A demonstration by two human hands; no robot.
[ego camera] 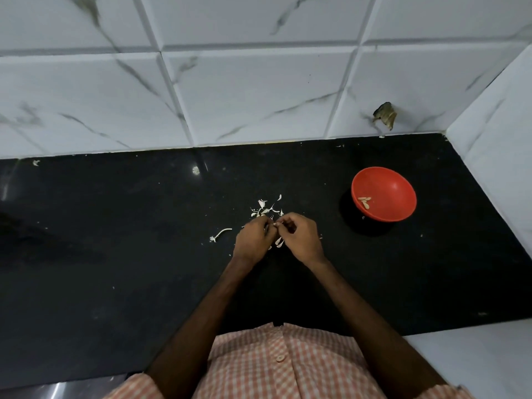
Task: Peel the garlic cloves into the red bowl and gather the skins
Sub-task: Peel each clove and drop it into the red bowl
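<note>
My left hand [252, 239] and my right hand [300, 237] meet over the middle of the black counter, fingertips pinching a small garlic clove [277, 224] between them. A scatter of white garlic skins [266, 208] lies just beyond my fingers, and a few pieces [278, 241] lie under my hands. A garlic stem [220, 234] lies to the left. The red bowl [385, 188] sits to the right, apart from my hands, with a few peeled cloves [365, 201] inside.
The black counter [115, 240] ends at a white marble-tiled wall [230, 96] behind and a side wall [495, 145] on the right. A chipped hole [385, 115] marks the tile. Stray skin flecks dot the counter.
</note>
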